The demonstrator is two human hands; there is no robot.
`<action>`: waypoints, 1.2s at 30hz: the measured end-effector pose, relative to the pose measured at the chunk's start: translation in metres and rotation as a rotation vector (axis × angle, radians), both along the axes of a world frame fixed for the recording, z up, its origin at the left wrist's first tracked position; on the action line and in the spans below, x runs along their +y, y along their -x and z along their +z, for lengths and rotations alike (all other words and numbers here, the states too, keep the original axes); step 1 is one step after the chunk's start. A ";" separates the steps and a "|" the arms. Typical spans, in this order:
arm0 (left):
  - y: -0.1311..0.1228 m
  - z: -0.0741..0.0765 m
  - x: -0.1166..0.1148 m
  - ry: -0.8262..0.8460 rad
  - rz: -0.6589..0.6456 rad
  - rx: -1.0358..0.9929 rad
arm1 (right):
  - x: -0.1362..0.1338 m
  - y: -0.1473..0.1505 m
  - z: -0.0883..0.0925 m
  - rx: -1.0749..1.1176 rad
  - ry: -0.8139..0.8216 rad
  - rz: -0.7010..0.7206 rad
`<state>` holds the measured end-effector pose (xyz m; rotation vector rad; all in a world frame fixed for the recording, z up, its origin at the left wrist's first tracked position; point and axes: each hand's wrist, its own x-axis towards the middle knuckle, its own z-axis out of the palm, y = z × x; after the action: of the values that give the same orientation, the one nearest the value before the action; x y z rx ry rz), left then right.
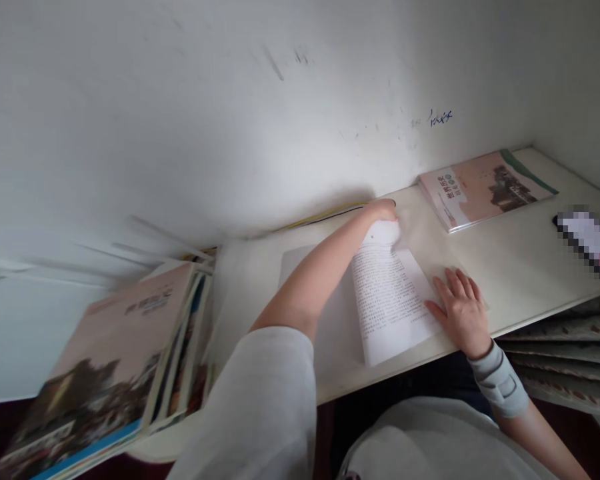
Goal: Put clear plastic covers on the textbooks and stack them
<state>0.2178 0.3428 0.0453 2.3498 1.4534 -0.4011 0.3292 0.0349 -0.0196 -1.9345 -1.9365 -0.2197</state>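
An open book (390, 300) lies on the white desk, a printed page on its right side and a plain pale page (335, 340) on its left, partly behind my left forearm. My left hand (381, 211) is curled closed at the book's top edge, where the paper bends a little; its fingertips are hidden. Flat beside the printed page, my right hand (463, 313) has its fingers apart and touches a clear plastic sheet (443, 250) that sticks out from the book's right side. Clear film also shows left of the book.
A pink-covered book (487, 190) lies at the back right against the wall. Near the right edge is a blurred-out phone (590, 243). A row of books (115, 353) stands at the left. Patterned cloth (565, 347) hangs below the desk (525, 267).
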 end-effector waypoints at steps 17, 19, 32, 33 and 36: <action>0.008 -0.019 -0.048 -0.373 -0.024 -0.206 | 0.000 0.000 0.002 -0.019 -0.004 -0.022; 0.012 -0.015 -0.069 -0.425 -0.051 -0.212 | 0.000 0.001 0.002 -0.023 0.003 -0.025; 0.029 -0.023 -0.154 -0.140 -0.192 0.045 | 0.001 0.001 0.005 -0.041 0.010 -0.043; 0.029 -0.023 -0.153 -0.131 -0.188 0.039 | 0.001 0.001 0.004 -0.029 0.004 -0.042; 0.027 -0.020 -0.151 -0.105 -0.183 0.025 | 0.001 0.000 0.000 0.017 -0.018 -0.041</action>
<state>0.1905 0.1915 0.0252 2.5806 1.3037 -0.4124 0.3296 0.0357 -0.0191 -1.9599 -1.8791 -0.2309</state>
